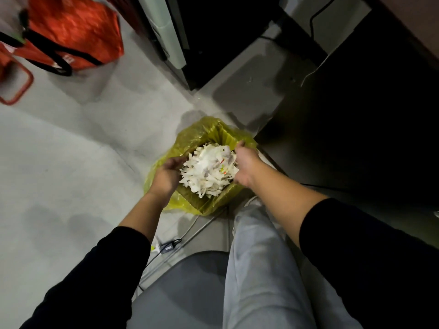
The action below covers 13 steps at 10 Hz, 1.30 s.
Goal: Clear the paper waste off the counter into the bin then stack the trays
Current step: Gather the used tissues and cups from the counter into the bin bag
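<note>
A heap of white shredded paper waste (209, 170) sits over the mouth of a bin lined with a yellow plastic bag (202, 134) on the floor. My left hand (167, 174) cups the heap from the left side. My right hand (244, 166) presses against it from the right. Both hands hold the paper between them, above the bag's opening. The counter and the trays are not in view.
An orange bag with black straps (71, 36) lies on the floor at the far left. A dark cabinet (225, 39) stands behind the bin, and dark furniture (368, 115) is to the right. A grey chair seat (180, 290) and cables (166, 248) are near my leg.
</note>
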Motion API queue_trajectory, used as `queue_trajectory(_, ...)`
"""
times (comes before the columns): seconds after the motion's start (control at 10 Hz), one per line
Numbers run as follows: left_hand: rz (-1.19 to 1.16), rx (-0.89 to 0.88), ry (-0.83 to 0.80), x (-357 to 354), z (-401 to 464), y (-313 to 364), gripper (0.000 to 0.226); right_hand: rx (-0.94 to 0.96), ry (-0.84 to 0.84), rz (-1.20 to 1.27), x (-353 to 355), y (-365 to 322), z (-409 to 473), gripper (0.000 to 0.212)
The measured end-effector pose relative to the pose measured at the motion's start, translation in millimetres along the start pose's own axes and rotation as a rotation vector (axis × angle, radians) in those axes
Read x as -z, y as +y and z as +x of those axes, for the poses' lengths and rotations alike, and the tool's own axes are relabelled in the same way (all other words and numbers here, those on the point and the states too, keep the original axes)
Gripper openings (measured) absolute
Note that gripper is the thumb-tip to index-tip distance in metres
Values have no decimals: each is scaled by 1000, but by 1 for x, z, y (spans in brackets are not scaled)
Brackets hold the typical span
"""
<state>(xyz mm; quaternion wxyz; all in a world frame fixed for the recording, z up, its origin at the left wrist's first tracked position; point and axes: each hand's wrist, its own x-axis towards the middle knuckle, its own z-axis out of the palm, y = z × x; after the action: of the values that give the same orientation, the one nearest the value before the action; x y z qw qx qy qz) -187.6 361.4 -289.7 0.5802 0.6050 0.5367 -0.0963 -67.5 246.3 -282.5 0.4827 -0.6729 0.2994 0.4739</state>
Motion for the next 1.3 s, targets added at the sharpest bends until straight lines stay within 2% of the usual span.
queue_trajectory(0.2,-31,-45,36,3,-20,18,40,97,23,-308,27,-10,-28,38)
queue_trajectory(0.3,-28,-95,58,4,-33,35,34,226,21,-434,31,-21,-48,31)
queue_trajectory(0.4,-38,-187,62,10,-50,61,29,430,-55,-584,30,-41,-83,27)
queue_trajectory(0.6,-29,-482,210,29,-93,133,27,783,-265,-713,38,-93,-167,27)
queue_trajectory(0.7,-16,-692,260,24,-128,178,27,972,-295,-718,60,-117,-209,29)
queue_trajectory(0.8,40,-862,290,3,-166,217,26,1151,-250,-759,102,-139,-242,32)
queue_trajectory(1.0,153,-1122,151,-92,-228,275,28,1388,17,-759,228,-162,-273,34)
queue_trajectory(1.1,241,-1197,69,-155,-250,293,31,1401,190,-779,298,-164,-272,35)
queue_trajectory(1.3,344,-1306,-205,-287,-283,307,33,1302,458,-731,442,-160,-259,34)
